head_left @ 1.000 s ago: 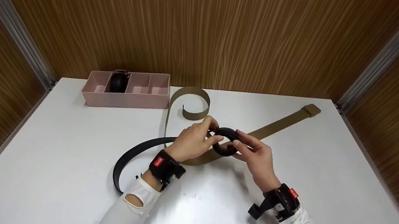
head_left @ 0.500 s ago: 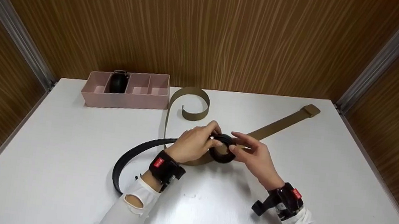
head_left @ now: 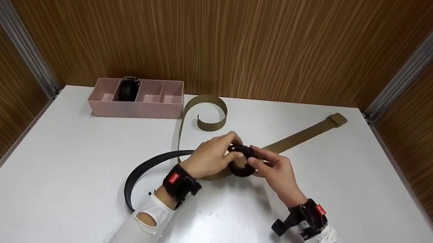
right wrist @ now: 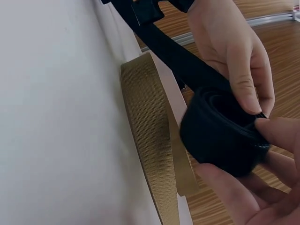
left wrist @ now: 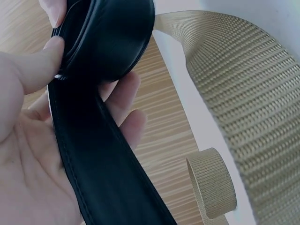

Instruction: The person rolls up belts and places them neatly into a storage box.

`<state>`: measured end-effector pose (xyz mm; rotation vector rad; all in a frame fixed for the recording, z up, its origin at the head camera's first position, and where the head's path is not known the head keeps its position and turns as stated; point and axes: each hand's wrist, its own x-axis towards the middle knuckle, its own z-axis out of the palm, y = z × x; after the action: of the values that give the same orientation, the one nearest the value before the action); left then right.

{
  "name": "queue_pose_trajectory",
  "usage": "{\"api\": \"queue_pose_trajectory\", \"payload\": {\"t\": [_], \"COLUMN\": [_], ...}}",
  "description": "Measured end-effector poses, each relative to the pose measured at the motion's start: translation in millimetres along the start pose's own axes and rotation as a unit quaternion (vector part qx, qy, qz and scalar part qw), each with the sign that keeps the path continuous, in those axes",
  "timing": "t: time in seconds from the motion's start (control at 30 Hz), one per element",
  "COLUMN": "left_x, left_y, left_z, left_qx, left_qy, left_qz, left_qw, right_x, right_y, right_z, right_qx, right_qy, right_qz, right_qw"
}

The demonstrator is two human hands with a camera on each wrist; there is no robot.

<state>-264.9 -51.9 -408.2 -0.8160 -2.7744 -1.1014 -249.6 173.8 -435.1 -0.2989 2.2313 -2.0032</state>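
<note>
A black leather belt (head_left: 242, 171) is wound into a round coil between my two hands, above the table's middle. My left hand (head_left: 209, 156) pinches the coil's left side, thumb on its upper edge and fingers behind. From there the belt's loose length (left wrist: 108, 159) runs back across the left palm and curves down beside the left forearm. My right hand (head_left: 278, 173) grips the coil's right side between thumb and fingers. In the right wrist view the coil (right wrist: 225, 136) shows several stacked layers with stitched edges.
A tan webbing belt (head_left: 298, 143) lies behind and under the hands, its buckle (head_left: 337, 120) at the far right and its other end curled. At the back left stands a pink divided tray (head_left: 139, 109) holding a rolled black belt (head_left: 128, 90). Wood-grain panels enclose the white table (head_left: 70, 169).
The coil and my hands have come slightly nearer the body. My right fingers lifted off the coil's edge half a second ago and are closed on it again now.
</note>
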Motion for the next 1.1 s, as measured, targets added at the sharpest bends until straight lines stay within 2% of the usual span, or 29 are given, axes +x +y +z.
{"api": "queue_pose_trajectory", "payload": {"t": [0.23, 0.43, 0.53, 0.6, 0.77, 0.87, 0.97, 1.1], "left_x": [0.4, -0.5, -0.9, -0.9, -1.5, -1.9, -1.6, -0.5], "left_y": [0.9, 0.0, -0.6, -1.0, -1.0, -1.3, -1.7, -0.3], "left_z": [-3.8, -4.5, -4.9, -5.0, -3.6, -2.3, -1.1, -1.4], "left_qx": [-0.014, -0.011, -0.011, -0.010, 0.016, 0.029, 0.032, 0.013], "left_qy": [0.020, 0.021, 0.016, 0.012, -0.005, -0.015, -0.019, -0.007], "left_qz": [-0.021, -0.008, -0.002, 0.005, 0.032, 0.042, 0.039, 0.022], "left_qw": [0.9995, 0.9997, 0.9998, 0.9999, 0.9993, 0.9986, 0.9985, 0.9996], "right_x": [-0.2, -0.8, -0.4, 0.3, 2.7, 3.5, 3.5, 2.1], "right_y": [2.1, 3.9, 2.6, 1.0, -0.8, 0.3, 2.5, 2.6], "right_z": [6.2, 10.5, 8.8, 6.2, -1.3, -2.5, -2.1, -0.5], "right_qx": [0.082, 0.112, 0.102, 0.076, -0.036, -0.073, -0.068, -0.025], "right_qy": [0.062, 0.059, 0.043, 0.028, -0.014, -0.028, -0.023, -0.004], "right_qz": [-0.010, -0.003, -0.001, 0.000, -0.003, -0.008, -0.006, -0.001], "right_qw": [0.9946, 0.9919, 0.9938, 0.9967, 0.9992, 0.9969, 0.9974, 0.9997]}}
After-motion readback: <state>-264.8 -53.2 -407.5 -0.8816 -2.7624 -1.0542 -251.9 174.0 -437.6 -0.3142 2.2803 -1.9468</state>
